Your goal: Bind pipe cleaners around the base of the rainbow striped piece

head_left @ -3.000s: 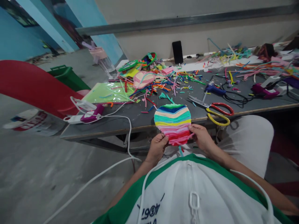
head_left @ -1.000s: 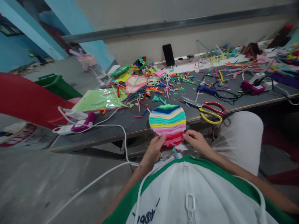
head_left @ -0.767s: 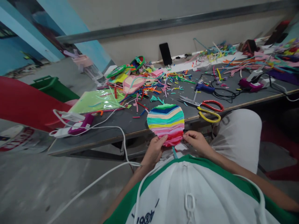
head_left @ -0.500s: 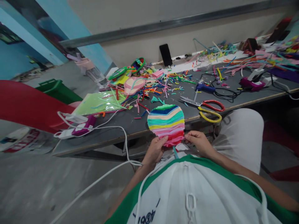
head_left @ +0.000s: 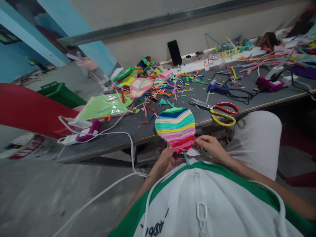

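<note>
A striped, balloon-shaped piece [head_left: 175,126] in green, blue, cream, yellow, pink and red strips rests against the table's front edge. My left hand [head_left: 168,158] grips its lower left side, with the thumb near the pink and red strips. At its lower right edge, my right hand [head_left: 207,145] has its fingers pinched on the rim. Below the piece hangs a teal strip [head_left: 186,158]. Large scissors [head_left: 215,110] with one red and one yellow handle lie partly open to the right. Behind them is a blue glue gun [head_left: 218,89].
Cut fuzzy-stem pieces [head_left: 187,79] litter the grey table [head_left: 118,131]. A black phone [head_left: 174,52] leans on the wall. Power strips [head_left: 89,130] sit left and right, with white cables crossing near my left arm. A green plastic packet [head_left: 106,104] lies at the left.
My left thumb has shifted off the strips toward the piece's lower left edge, and more of its fingers show underneath. The view has shifted slightly.
</note>
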Tool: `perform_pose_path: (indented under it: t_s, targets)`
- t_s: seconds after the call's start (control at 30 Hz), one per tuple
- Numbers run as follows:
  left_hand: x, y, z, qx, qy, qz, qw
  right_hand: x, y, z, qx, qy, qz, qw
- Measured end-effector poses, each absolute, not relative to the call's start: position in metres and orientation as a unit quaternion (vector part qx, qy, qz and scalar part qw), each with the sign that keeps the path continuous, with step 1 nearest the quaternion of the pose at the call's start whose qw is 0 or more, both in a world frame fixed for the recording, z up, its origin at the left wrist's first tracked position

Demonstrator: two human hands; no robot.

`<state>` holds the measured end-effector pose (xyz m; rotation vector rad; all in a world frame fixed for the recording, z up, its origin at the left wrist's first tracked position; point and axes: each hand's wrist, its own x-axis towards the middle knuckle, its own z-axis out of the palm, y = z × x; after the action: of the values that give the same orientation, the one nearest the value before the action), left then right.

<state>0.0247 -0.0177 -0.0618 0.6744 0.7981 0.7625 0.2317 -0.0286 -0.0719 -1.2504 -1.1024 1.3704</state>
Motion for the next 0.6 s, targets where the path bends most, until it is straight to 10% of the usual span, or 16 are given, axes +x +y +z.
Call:
perform_pose_path:
  t_s: [0.6]
  targets:
    - [0.046,-0.015,-0.075,0.362,0.491,0.339,0.717,0.221,-0.025,-0.083,-0.513,-0.472,0.547,0.463]
